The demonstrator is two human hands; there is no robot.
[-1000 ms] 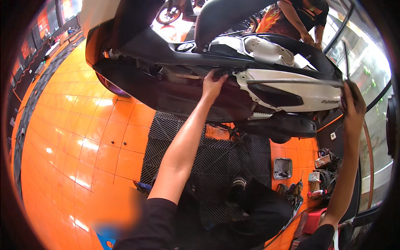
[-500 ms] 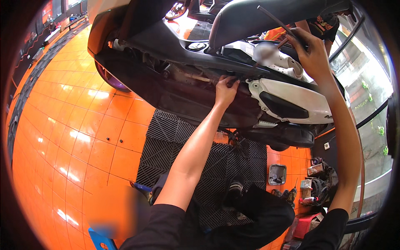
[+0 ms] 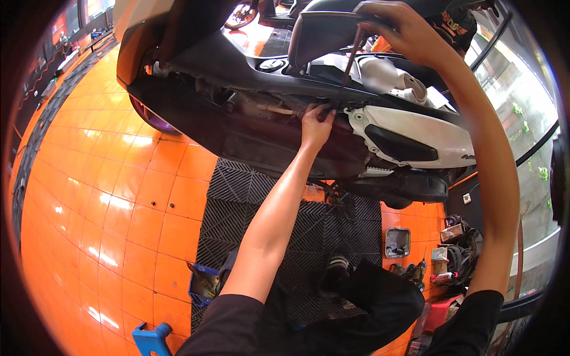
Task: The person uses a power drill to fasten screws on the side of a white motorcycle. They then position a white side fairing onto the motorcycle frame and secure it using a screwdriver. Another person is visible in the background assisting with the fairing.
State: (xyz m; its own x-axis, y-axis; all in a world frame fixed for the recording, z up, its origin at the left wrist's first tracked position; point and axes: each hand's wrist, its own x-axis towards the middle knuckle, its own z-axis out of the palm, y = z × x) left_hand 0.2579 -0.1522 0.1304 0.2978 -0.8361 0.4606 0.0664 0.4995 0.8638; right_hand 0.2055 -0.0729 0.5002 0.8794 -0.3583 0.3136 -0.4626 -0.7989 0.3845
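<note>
A scooter stands before me with its side opening [image 3: 255, 101] exposed above a dark lower panel [image 3: 255, 139]. My left hand [image 3: 317, 121] is at the opening's right end, fingers bent together; what they pinch is hidden. From above, my right hand [image 3: 404, 29] grips the top of a T-handle wrench [image 3: 349, 68], closed around its handle. The wrench's shaft slants down beside my left fingertips, where its tip is lost in the dark gap. Just right of there sits a white side cover [image 3: 439, 127] with a black inset.
Another person in a dark printed shirt [image 3: 454, 29] is beyond the scooter. Below lie a black ribbed mat [image 3: 237, 207] and orange floor tiles [image 3: 130, 231]. A metal tray [image 3: 397, 242], a blue bin of tools [image 3: 203, 285] and a blue stool [image 3: 151, 338] stand around me.
My right hand has moved left and up, swinging the wrench so its shaft points down to my left fingers. The left hand stays at the same spot on the scooter.
</note>
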